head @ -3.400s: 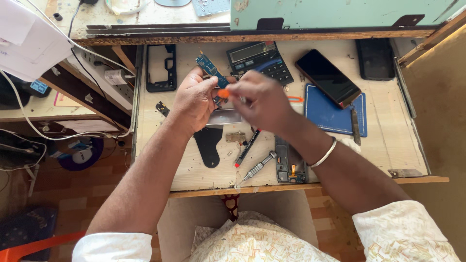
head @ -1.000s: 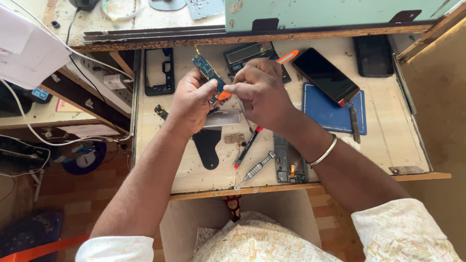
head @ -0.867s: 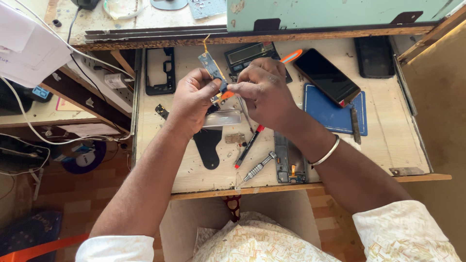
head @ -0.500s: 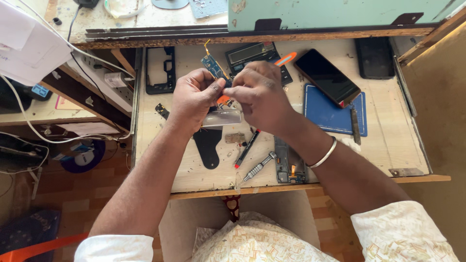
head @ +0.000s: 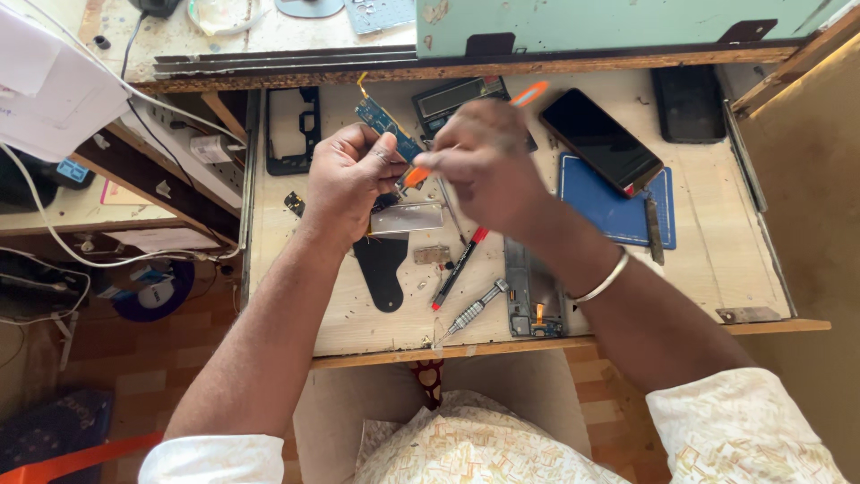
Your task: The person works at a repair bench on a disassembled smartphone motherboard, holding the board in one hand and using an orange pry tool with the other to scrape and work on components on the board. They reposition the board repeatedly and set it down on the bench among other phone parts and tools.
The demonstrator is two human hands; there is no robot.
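Note:
My left hand (head: 348, 176) pinches a small blue circuit board (head: 383, 124) with a yellow flex strip at its top, held above the wooden tray (head: 717, 269). My right hand (head: 484, 166) grips an orange-handled tool (head: 528, 93) whose handle sticks out up and to the right; its tip end meets the board beside my left fingers. A silver rectangular metal part (head: 408, 218) lies just under my hands. A metal bangle (head: 602, 280) sits on my right wrist.
On the tray lie a black phone (head: 600, 139) on a blue mat (head: 618, 202), a dark calculator (head: 452, 97), a black phone frame (head: 291, 130), a black shield-shaped piece (head: 383, 269), a red-tipped pen (head: 459, 267), a silver screwdriver (head: 473, 307) and a phone chassis (head: 530, 296).
The board has tilted and shifted slightly in my left hand, and my right hand has turned so that the orange handle now points up and right.

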